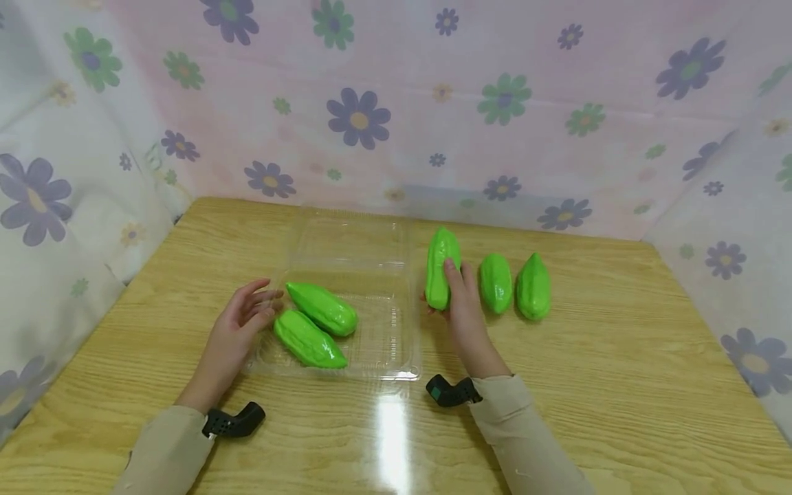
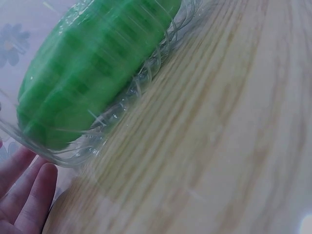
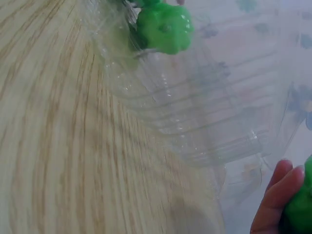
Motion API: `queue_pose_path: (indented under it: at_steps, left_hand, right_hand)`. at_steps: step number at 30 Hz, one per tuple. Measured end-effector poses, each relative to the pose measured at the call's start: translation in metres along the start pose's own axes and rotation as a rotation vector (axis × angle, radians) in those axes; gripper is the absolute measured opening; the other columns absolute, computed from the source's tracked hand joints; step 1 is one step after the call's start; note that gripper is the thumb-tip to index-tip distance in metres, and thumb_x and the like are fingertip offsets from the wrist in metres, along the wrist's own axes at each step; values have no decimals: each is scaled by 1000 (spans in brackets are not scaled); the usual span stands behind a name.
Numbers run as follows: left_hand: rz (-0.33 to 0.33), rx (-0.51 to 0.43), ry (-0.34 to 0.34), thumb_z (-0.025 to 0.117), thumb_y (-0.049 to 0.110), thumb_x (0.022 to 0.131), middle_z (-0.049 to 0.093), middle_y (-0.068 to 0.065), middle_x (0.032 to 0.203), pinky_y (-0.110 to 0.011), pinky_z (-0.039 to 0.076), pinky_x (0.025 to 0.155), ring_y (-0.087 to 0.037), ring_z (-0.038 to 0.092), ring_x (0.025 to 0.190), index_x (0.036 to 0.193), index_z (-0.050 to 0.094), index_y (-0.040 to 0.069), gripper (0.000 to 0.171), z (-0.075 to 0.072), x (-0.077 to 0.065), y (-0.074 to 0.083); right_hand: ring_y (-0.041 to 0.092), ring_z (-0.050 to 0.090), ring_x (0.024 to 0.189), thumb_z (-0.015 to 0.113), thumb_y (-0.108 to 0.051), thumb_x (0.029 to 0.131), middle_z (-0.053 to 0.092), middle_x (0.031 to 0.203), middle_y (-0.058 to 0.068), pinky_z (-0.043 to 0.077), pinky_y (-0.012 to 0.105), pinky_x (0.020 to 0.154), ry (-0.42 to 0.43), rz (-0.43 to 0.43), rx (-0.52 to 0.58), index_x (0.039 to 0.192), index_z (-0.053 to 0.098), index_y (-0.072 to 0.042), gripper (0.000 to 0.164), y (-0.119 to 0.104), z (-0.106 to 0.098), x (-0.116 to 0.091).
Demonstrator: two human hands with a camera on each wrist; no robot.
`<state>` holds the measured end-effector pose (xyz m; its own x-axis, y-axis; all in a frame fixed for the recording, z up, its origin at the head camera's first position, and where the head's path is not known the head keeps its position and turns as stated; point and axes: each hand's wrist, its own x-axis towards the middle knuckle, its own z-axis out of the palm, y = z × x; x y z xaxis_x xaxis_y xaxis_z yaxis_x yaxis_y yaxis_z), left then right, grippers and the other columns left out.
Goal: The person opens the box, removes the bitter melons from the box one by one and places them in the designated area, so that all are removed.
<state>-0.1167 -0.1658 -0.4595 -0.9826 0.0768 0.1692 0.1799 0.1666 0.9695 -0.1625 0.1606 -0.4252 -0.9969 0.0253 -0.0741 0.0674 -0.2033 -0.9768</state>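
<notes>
My right hand grips a bright green, glossy, ridged gourd-like fruit, thumb along its upper side, right of a clear plastic clamshell box. Only the fingers and part of that fruit show in the right wrist view. Two similar green fruits, a rear one and a front one, lie side by side at a slant in the left part of the box. Beside the box's left edge is my left hand, fingers relaxed. In the left wrist view, its fingertips are right at the box rim.
Two more green fruits, one nearer and one farther right, lie on the wooden table. The box's lid lies folded back toward a flowered cloth, which surrounds the table's back and sides.
</notes>
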Motion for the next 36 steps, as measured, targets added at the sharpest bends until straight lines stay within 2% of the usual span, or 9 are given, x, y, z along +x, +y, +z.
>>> queue_pose_path:
  at_steps: [5, 15, 24, 30, 36]
  left_hand:
    - [-20, -3, 0, 46, 19, 94, 44, -18, 128, -15, 42, 86, -25, 46, 115, 136, 30, 8, 47, 0, -2, -1]
    - [-28, 33, 15, 47, 22, 94, 46, -15, 128, -13, 40, 87, -26, 43, 116, 136, 31, 9, 47, -1, 0, -2]
    - [-35, 4, 2, 47, 20, 94, 45, -17, 128, -15, 41, 86, -25, 45, 115, 136, 30, 9, 47, 0, -3, -2]
    - [-27, 6, 0, 46, 21, 94, 45, -16, 128, -15, 41, 87, -26, 44, 116, 136, 30, 9, 47, 0, -2, -1]
    - [-25, 8, 9, 47, 21, 94, 45, -15, 128, -14, 40, 87, -26, 44, 116, 136, 31, 9, 47, 0, 0, 0]
  right_hand:
    - [25, 57, 74, 41, -45, 92, 49, 91, 10, 45, 27, 53, -9, 49, 16, 129, 29, -21, 46, 6, -4, 3]
    - [23, 56, 76, 40, -45, 93, 51, 89, 8, 44, 25, 53, 9, 135, 112, 123, 34, -17, 42, 15, -12, 11]
    - [21, 56, 78, 38, -44, 94, 50, 95, 10, 44, 24, 55, 16, 220, 171, 122, 33, -16, 40, 16, -16, 11]
    - [21, 55, 80, 38, -43, 94, 48, 96, 9, 44, 24, 58, 9, 215, 207, 123, 31, -16, 40, 16, -17, 10]
    - [21, 52, 87, 42, -41, 93, 45, 99, 6, 42, 24, 64, 1, 208, 321, 121, 32, -16, 38, 15, -20, 12]
